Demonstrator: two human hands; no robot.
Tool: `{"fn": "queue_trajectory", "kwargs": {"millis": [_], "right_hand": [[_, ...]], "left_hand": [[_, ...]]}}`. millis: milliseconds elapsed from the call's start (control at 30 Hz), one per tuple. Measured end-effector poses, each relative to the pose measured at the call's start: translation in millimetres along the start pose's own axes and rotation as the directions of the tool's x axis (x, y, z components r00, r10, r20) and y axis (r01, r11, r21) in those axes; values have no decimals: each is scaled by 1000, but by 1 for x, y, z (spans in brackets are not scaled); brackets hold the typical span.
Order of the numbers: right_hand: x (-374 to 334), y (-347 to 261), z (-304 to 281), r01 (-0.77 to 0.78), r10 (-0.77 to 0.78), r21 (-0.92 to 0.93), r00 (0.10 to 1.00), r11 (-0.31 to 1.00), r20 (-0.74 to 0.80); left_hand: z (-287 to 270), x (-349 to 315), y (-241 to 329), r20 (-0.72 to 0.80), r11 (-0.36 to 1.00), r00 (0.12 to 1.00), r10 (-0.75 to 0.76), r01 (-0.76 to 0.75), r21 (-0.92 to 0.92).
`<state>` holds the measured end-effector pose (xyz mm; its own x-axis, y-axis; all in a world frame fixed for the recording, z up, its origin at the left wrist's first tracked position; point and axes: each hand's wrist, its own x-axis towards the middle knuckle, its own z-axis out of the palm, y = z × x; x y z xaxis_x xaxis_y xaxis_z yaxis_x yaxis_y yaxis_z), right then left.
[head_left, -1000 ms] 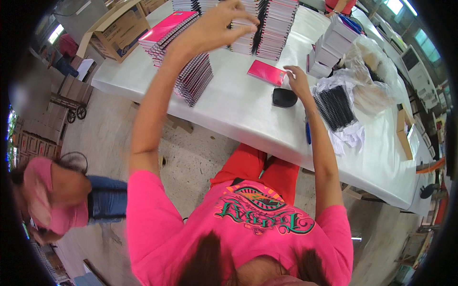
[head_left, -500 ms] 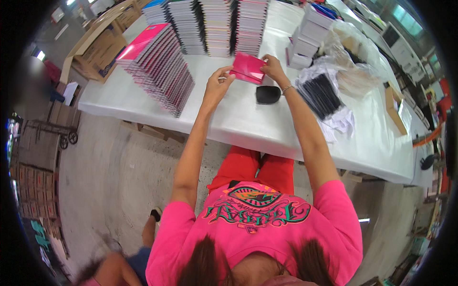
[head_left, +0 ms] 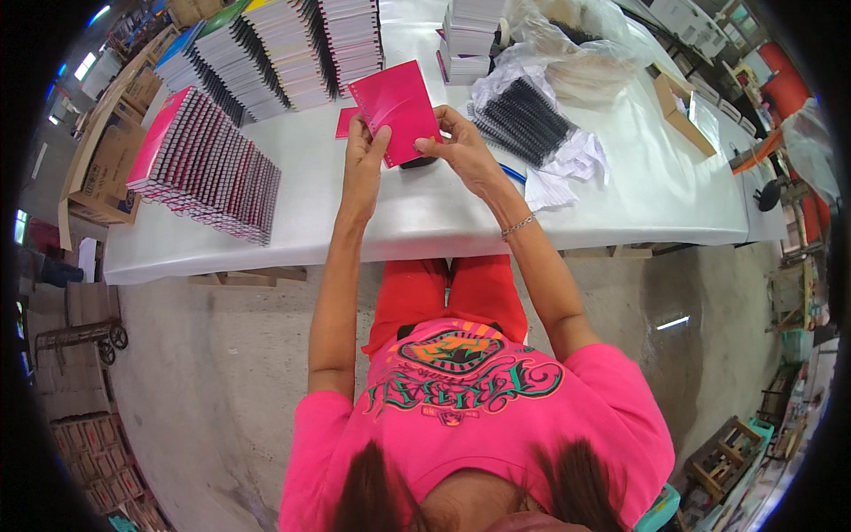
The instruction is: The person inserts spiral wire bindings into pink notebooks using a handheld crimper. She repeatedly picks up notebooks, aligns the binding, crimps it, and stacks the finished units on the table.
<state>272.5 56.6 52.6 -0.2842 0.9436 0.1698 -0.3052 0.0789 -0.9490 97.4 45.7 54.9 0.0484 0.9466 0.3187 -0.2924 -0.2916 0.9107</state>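
Both of my hands hold a pink notebook cover (head_left: pixel 394 111), tilted up above the table, with a row of punched holes along its left and lower edges. My left hand (head_left: pixel 365 155) pinches its lower left side, thumb in front. On its right side my right hand (head_left: pixel 465 151) grips it between thumb and fingers. Another flat pink piece (head_left: pixel 344 124) lies on the table behind my left fingers. A black object (head_left: pixel 418 162) is mostly hidden under the cover. To the right, many black spiral binding coils (head_left: pixel 523 122) rest on crumpled white paper (head_left: pixel 572 173).
A leaning stack of pink spiral notebooks (head_left: pixel 208 164) stands at the left on the silver-white table (head_left: pixel 332 235). Taller notebook stacks (head_left: pixel 288 58) rise behind it. White stacks (head_left: pixel 470 40), a clear plastic bag (head_left: pixel 576 44) and an open cardboard box (head_left: pixel 687 115) are at the right.
The pink cover, earlier low over the table, is now raised and tilted toward me. My view has shifted, and a flat pink piece shows on the table behind it.
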Motion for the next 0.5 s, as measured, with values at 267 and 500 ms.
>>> {"fn": "queue_trajectory", "kwargs": {"millis": [267, 500], "right_hand": [[8, -22, -128, 48, -526, -869, 811, 493, -254], [-8, -2, -230, -599, -380, -777, 776, -194, -504]], "left_hand": [[-5, -19, 42, 184, 617, 981, 67, -186, 764], [-22, -50, 11, 395, -27, 918, 23, -394, 919]]}}
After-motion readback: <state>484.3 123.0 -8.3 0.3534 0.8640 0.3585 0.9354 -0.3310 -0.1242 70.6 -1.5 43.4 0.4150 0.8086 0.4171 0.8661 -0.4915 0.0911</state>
